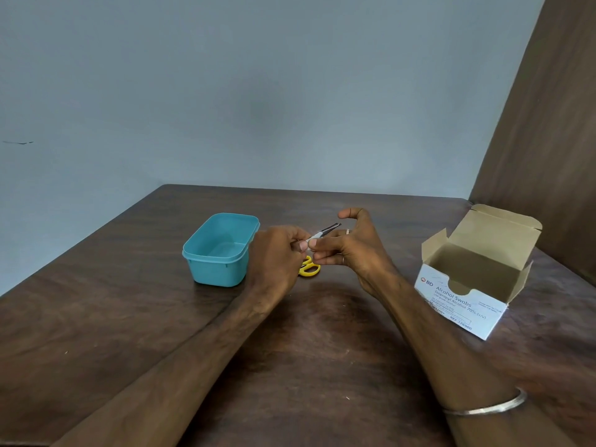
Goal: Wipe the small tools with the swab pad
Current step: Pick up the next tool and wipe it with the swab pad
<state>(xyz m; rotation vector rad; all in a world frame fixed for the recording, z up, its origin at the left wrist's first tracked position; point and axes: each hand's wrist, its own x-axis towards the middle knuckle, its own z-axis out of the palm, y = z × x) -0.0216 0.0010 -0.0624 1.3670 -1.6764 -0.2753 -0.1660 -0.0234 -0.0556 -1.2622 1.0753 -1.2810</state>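
Left hand (277,253) curled, pinching the near end of a small metal tool, apparently tweezers (324,232), held above the table (129,317). Right hand (351,246) grasping nothing firmly: thumb raised clear, fingers extended toward the tool, fingertips at its near end where a speck of white, probably the swab pad (312,241), shows. Pad too small to confirm.

Tool's long axis running from the left hand up and rightward to the far side, dark tip passing between right thumb and fingers. Right hand nearer the tip; a wipe along the shaft judged to run outward along that axis. Tool slim, pale metal with darker tip.

Yellow scissors (309,269) lying below the hands, partly hidden. Teal container (196,253) to the left, open. Open swab box (464,304) well apart, right.
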